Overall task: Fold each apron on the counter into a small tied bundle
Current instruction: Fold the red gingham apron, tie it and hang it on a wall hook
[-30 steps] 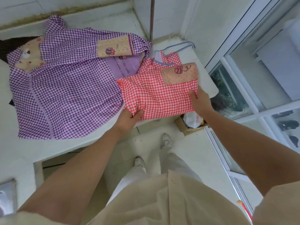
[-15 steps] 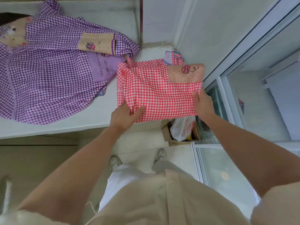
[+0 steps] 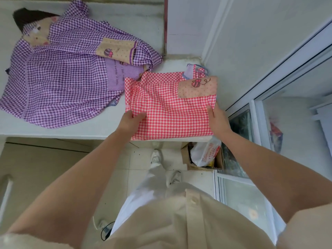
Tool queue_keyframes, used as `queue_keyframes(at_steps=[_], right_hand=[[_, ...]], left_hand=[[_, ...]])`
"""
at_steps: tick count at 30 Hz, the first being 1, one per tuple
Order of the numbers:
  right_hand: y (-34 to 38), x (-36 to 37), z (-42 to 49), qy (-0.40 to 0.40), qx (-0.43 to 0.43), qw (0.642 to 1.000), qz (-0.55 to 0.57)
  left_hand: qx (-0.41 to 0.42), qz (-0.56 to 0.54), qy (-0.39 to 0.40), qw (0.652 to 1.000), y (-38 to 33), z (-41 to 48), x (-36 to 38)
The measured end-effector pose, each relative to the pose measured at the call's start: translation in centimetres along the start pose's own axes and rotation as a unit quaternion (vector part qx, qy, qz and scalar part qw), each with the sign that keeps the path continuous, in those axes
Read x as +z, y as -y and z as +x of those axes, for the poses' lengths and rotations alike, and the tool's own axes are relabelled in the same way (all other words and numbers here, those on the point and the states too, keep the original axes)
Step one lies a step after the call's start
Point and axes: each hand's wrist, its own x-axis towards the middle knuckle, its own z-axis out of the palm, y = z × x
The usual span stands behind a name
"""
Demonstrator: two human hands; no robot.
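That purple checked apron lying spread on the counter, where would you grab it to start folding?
Probably the near hem of the purple apron, pinched from the front edge of the counter. That hem lies flat and free there, while the far side is bunched by the wall and the right side meets the red apron that the left hand and right hand grip.

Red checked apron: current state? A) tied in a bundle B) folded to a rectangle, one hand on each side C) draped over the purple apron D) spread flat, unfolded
B: the red checked apron lies as a folded rectangle at the counter edge, with the left hand holding its left side and the right hand its right.
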Motion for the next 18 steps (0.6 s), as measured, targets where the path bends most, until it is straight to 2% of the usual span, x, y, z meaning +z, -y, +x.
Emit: queue_keyframes(at_steps=[5, 7, 9, 12, 15, 18], right_hand=[[1.7, 0.5, 2.3, -0.049, -0.018, 0.996, 0.077], [1.8, 0.9, 3.5, -0.03, 0.013, 0.998, 0.052], [1.3, 1.1, 4.5, -0.003, 0.066, 0.998, 0.024], [0.6, 0.7, 4.7, 0.029, 0.117, 0.988, 0.092], [0.8, 0.0, 4.5, 0.045, 0.066, 0.994, 0.078], [1.6, -0.3, 4.8, -0.023, 0.017, 0.996, 0.08]], left_hand=[[0.123, -0.027, -0.057, 0.99, -1.2, 0.4, 0.3], [0.118, 0.016, -0.07, 0.99, -0.8, 1.3, 0.3], [0.081, 0.052, -0.052, 0.994, -0.5, 2.5, -0.1], [0.021, 0.085, -0.042, 0.995, 0.3, 4.0, -0.9], [0.028, 0.048, -0.032, 0.998, 0.6, 4.2, -1.3], [0.101, -0.028, -0.062, 0.993, -0.1, 3.9, -1.3]])
